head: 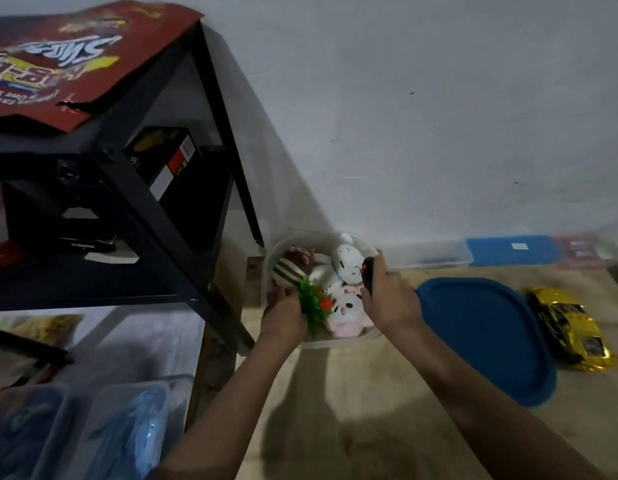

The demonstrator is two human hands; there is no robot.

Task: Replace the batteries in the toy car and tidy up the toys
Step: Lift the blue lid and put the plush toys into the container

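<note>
Head view: our left hand (pixel 283 311) squeezes a green toy (pixel 311 303) in the clear tub (pixel 335 342) — soft, light, easy to grab anywhere. Our right hand (pixel 387 289) wraps a black remote (pixel 367 273). The gold car (pixel 570 327) waits nearby — hard, shiny, maybe slippery.

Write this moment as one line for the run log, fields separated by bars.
stage: tidying | left hand: on green toy in tub | right hand: holds black remote | lid: off | car: on floor

The left hand (pixel 283 315) is covering part of the green toy (pixel 312 301); the clear bin (pixel 338 342) is blurring at its far rim.
</note>
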